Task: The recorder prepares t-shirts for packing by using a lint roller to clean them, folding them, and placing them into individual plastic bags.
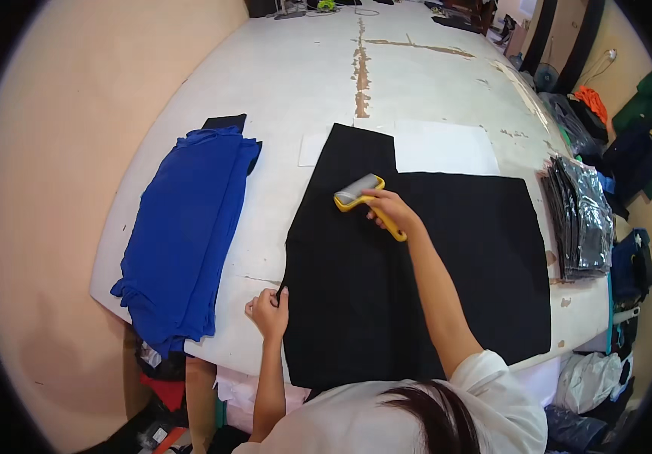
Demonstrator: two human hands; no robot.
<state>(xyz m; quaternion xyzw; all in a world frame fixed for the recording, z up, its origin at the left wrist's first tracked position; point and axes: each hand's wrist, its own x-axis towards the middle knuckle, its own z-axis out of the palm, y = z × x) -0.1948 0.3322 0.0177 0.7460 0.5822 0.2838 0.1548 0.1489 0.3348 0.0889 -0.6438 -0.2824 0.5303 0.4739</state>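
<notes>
A black cloth garment (354,284) lies spread on the white table (280,68), reaching the near edge by my body. My right hand (391,211) grips the yellow handle of a lint roller (358,192), whose grey roll rests on or just over the garment's upper left part. At the garment's left edge, my left hand (269,312) pinches the black fabric between thumb and fingers. White sheets (445,148) lie partly under the garment's top. To the left is a pile of blue garments (184,227) with some black cloth showing beneath.
Plastic-wrapped dark packs (578,218) are stacked at the table's right edge. Bagged clothes and a white plastic bag (590,380) sit beyond and below that edge. A beige wall (64,170) runs along the left. A small fan (545,76) stands at the far right.
</notes>
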